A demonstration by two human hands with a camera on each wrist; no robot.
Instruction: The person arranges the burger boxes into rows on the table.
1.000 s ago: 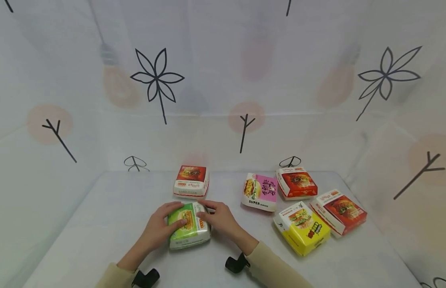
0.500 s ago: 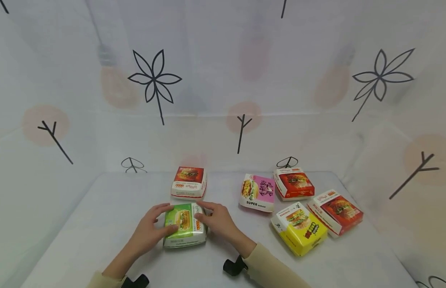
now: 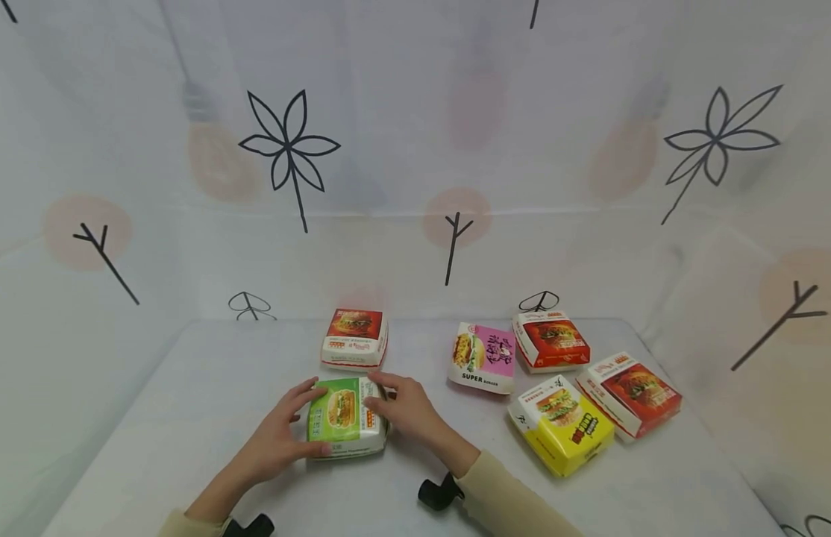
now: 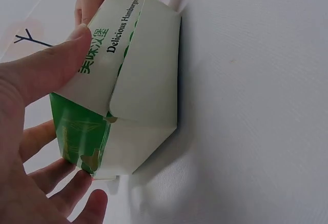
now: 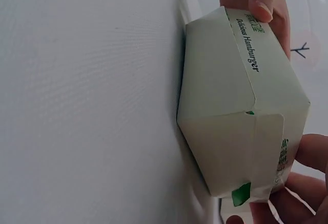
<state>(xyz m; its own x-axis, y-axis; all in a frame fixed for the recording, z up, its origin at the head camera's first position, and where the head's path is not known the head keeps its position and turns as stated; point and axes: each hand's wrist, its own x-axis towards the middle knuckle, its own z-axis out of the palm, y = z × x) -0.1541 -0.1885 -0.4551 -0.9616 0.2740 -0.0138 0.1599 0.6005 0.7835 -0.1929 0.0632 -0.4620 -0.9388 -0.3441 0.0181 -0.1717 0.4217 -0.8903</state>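
Note:
A green-and-white hamburger box (image 3: 342,414) sits on the white table between both hands, its lid down. My left hand (image 3: 274,440) grips its left side, the thumb at the front edge and the fingers around the left and back. In the left wrist view the thumb (image 4: 64,62) presses the white front of the lid, marked "Delicious Hamburger". My right hand (image 3: 409,410) holds the right back part, thumb on top. The right wrist view shows its fingers (image 5: 294,198) at the box's side, beside a small green tab (image 5: 241,194) sticking out at the corner.
Behind the green box stands a red-and-white burger box (image 3: 355,339). To the right are a pink burger box (image 3: 483,358), a yellow one (image 3: 562,425) and two more red ones (image 3: 553,341) (image 3: 632,395). A patterned white cloth (image 3: 389,149) surrounds the table.
My left thumb has slid from the box's top to its front edge. The box has shifted slightly left. My right hand keeps nearly the same hold.

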